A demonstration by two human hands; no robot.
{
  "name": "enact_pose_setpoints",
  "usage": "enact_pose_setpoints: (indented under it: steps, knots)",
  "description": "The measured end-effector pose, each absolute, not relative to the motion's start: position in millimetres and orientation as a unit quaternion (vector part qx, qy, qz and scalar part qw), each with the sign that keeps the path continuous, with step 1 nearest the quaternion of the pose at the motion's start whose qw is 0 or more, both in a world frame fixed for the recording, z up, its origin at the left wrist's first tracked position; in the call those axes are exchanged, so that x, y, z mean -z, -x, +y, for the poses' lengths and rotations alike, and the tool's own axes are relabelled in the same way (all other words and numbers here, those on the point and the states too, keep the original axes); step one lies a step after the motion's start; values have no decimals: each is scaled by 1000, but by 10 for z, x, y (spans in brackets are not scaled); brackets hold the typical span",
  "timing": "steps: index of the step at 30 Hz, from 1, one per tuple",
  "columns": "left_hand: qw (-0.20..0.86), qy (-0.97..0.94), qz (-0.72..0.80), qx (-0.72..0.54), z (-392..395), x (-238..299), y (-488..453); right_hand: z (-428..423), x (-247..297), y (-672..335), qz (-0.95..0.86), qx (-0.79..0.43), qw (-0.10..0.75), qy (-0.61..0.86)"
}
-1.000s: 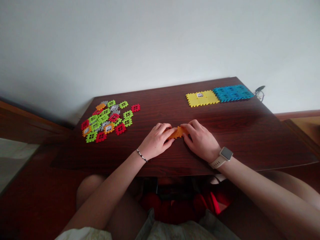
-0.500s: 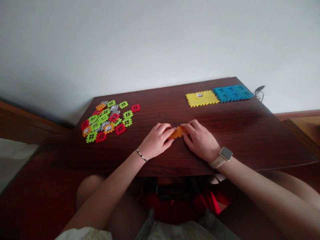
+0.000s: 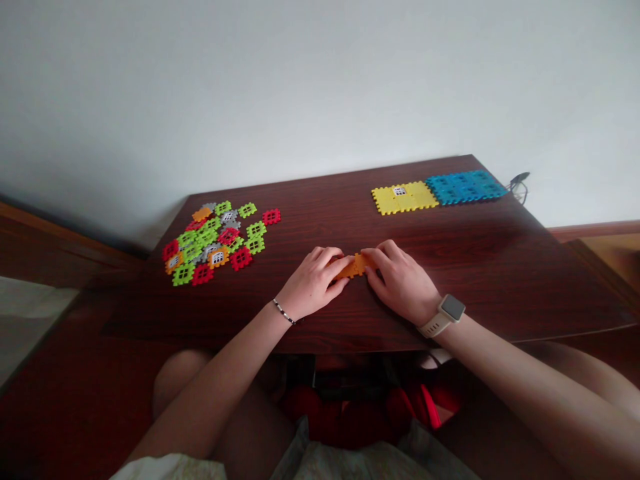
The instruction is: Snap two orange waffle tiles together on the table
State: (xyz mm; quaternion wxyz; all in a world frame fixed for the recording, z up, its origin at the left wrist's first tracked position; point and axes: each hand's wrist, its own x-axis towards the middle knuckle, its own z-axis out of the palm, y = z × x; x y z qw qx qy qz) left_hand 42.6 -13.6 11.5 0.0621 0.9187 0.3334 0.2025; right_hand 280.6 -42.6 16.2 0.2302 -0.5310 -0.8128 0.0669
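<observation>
Orange interlocking tiles (image 3: 357, 265) lie near the front middle of the dark wooden table, and both hands grip them from opposite sides. My left hand (image 3: 316, 280) is closed on the left end, thumb in front and fingers behind. On the right end, my right hand (image 3: 400, 277) is closed in the same way. Between the fingertips the toothed edges of the orange pieces meet. Most of the tiles' surface is covered by my fingers, so I cannot tell whether the teeth are fully locked.
A loose pile of green, red, grey and orange tiles (image 3: 206, 235) covers the table's left side. Toward the back right, a joined yellow panel (image 3: 415, 203) with a white window sits against a blue panel (image 3: 465, 187). A black cable (image 3: 520, 180) hangs past the right edge.
</observation>
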Motion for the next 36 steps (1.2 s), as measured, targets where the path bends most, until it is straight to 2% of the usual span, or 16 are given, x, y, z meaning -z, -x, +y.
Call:
enact_pose_setpoints:
  steps: [36]
  knots:
    - [53, -920, 331, -205, -136, -127, -436, -424, -149, -2808, -814, -59, 235, 528]
